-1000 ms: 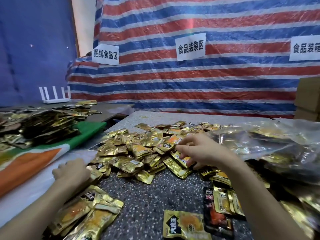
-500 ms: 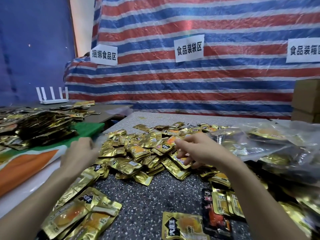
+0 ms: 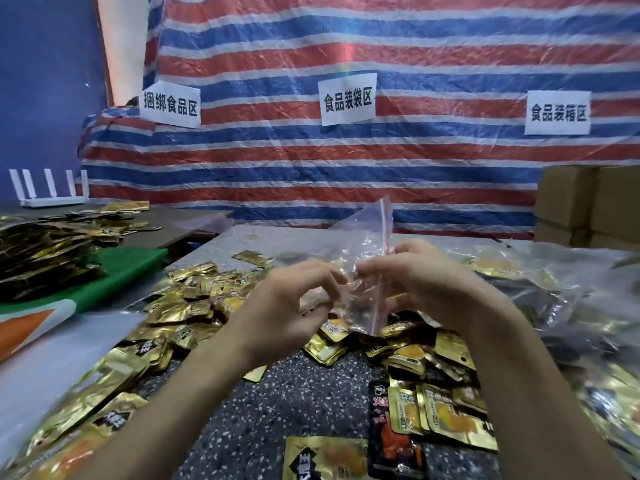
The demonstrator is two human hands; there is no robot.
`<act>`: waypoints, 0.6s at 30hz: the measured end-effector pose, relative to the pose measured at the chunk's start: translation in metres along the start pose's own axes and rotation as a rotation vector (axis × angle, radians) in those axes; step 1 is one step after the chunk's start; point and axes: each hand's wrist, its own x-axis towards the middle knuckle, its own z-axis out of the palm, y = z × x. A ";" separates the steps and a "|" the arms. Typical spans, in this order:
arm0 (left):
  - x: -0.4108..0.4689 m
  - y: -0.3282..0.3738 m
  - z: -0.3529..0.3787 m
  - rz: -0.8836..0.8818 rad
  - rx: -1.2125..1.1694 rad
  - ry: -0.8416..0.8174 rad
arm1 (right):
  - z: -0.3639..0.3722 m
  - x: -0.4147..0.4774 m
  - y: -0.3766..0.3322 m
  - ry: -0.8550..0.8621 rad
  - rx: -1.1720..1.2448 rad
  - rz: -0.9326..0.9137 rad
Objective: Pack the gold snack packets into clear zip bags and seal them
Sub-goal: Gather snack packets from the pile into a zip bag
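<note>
Hands meet in the air over the middle of the speckled table (image 3: 277,410), both clamped on a clear zip bag (image 3: 369,237). The left hand (image 3: 287,306) has its fingers curled, their tips pinching the bag's left side. The right hand (image 3: 426,282) pinches the film just beside them. The bag's red zip strip (image 3: 385,220) runs from the top corner down between the two hands. The film is crumpled, and its top corner stands above both hands; motion blur hides exactly which fingers grip. Below the hands a loose heap of gold snack packets (image 3: 194,299) spreads across the table, with more along the left and near the bottom edge. A black and red packet (image 3: 384,427) lies among the gold ones on the near right. Filled clear bags (image 3: 519,271) lie piled on the right side of the table, and cardboard boxes (image 3: 588,202) stand behind them. To the left, a darker stack of packets (image 3: 45,254) sits on a green cloth (image 3: 128,268), with a white router (image 3: 52,200) behind it. A red, white and blue striped tarp (image 3: 311,168) bearing three paper signs (image 3: 348,98) hangs at the back.
</note>
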 end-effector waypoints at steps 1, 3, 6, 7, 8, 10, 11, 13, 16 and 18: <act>0.003 -0.001 0.001 -0.042 -0.060 -0.042 | -0.004 -0.002 -0.001 -0.009 0.016 0.007; 0.012 0.000 -0.004 -0.161 -0.182 -0.183 | -0.011 -0.006 -0.003 -0.008 0.054 0.012; 0.032 0.006 -0.017 -0.347 -0.312 -0.418 | -0.021 -0.010 -0.006 0.000 0.123 0.003; 0.039 0.008 -0.018 -0.390 -0.333 -0.433 | -0.023 -0.012 -0.007 -0.018 0.146 -0.008; 0.047 0.012 -0.018 -0.417 -0.344 -0.404 | -0.024 -0.014 -0.008 -0.039 0.170 -0.020; 0.060 0.021 -0.013 -0.437 -0.357 -0.232 | -0.025 -0.016 -0.008 -0.051 0.205 -0.039; 0.064 0.024 -0.009 -0.441 -0.353 -0.129 | -0.024 -0.016 -0.008 -0.033 0.206 -0.048; 0.069 0.030 0.001 -0.447 -0.362 0.042 | -0.021 -0.014 -0.008 0.023 0.190 -0.060; 0.075 0.033 0.009 -0.494 -0.543 0.089 | -0.015 -0.011 -0.006 0.096 0.066 -0.076; 0.075 0.032 0.011 -0.520 -0.565 0.031 | -0.012 -0.009 -0.004 0.094 -0.069 -0.086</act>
